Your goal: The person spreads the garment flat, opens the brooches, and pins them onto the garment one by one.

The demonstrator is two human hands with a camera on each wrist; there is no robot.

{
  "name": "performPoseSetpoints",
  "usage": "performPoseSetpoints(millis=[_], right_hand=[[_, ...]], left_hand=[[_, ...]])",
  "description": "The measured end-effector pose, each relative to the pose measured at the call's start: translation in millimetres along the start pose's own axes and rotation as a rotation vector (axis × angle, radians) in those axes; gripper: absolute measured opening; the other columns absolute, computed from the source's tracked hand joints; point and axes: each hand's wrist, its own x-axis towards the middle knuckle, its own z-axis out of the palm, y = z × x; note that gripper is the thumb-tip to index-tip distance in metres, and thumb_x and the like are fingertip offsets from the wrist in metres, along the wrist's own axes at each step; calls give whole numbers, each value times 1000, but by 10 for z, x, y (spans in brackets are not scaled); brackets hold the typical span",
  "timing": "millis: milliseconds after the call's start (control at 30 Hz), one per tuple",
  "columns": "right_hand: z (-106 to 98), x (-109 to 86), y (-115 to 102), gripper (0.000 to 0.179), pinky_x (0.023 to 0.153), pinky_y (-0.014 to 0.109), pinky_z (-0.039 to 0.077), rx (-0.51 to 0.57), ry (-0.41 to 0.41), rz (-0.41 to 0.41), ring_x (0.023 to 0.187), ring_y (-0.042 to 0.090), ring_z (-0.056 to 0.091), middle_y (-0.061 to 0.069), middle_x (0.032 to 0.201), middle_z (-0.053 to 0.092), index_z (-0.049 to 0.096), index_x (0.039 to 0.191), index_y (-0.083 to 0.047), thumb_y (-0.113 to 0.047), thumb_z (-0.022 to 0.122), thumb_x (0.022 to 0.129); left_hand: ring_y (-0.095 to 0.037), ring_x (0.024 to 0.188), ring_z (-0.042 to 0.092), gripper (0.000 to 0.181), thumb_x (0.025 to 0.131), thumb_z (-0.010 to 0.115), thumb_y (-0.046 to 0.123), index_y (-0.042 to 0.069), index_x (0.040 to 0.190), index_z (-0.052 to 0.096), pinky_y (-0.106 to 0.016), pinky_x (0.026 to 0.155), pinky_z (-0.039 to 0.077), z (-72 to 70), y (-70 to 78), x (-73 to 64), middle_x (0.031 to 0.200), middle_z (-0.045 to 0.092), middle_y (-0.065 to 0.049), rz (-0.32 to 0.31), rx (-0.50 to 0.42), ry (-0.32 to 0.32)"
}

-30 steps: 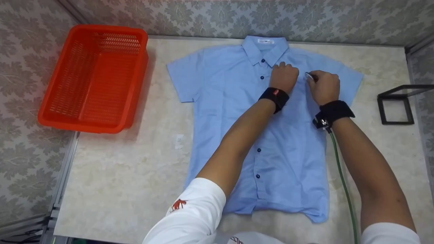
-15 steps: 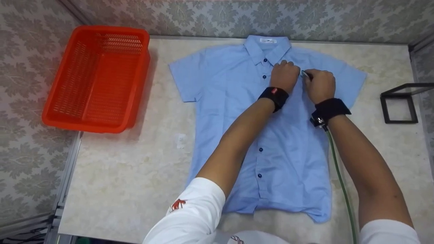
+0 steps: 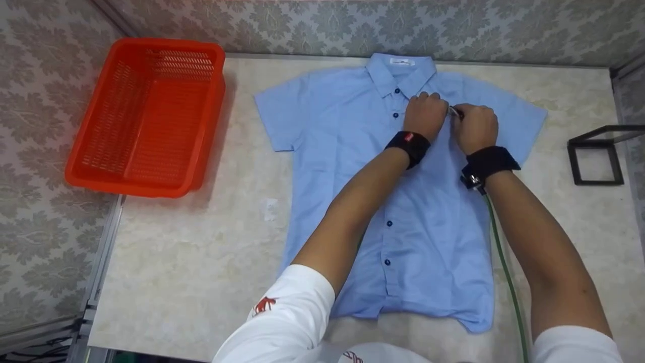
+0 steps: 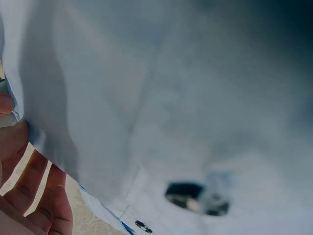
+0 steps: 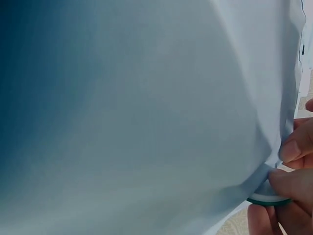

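Observation:
A light blue short-sleeved shirt (image 3: pixel 342 131) lies face up, with its collar toward the wall. My left hand (image 3: pixel 426 117) pinches cloth on the shirt's chest, right of the button row; in the left wrist view its thumb presses the fabric's edge. Close beside it, my right hand (image 3: pixel 476 128) holds a small round badge-like thing (image 5: pixel 268 199) with a white and green rim. The right wrist view has this disc between thumb and fingers, touching the cloth. The disc's face is hidden. A dark button (image 4: pixel 185 196) appears blurred in the left wrist view.
An orange-red plastic basket (image 3: pixel 166 121) stands at the table's back left. A black frame-like stand (image 3: pixel 597 181) is at the right edge. A green cable (image 3: pixel 504 262) runs from the right wrist strap. A small pale sticker (image 3: pixel 270 209) lies left of the shirt.
My right hand has moved left with the badge-like disc, up to my left hand and the cloth it pinches. The left hand has stayed nearly in place; the head view has shifted slightly.

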Motion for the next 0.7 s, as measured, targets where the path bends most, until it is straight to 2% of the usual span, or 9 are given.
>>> performPoseSetpoints(millis=[400, 700], right_hand=[[10, 18, -17, 25, 82, 58, 50, 5, -18, 65, 89, 49, 67, 29, 98, 72, 74, 106, 9, -10, 59, 99], [6, 22, -19, 34, 91, 59, 49, 26, -36, 119, 100, 52, 64, 33, 106, 69, 64, 122, 14, -7, 59, 96]], left_hand=[[-16, 96, 65, 30, 106, 48, 16, 19, 112, 77, -32, 85, 52, -24, 28, -40, 105, 71, 3, 15, 7, -30], [-15, 91, 66, 27, 105, 50, 17, 19, 108, 76, -31, 82, 51, -38, 52, -62, 100, 73, 4, -8, -15, -73]])
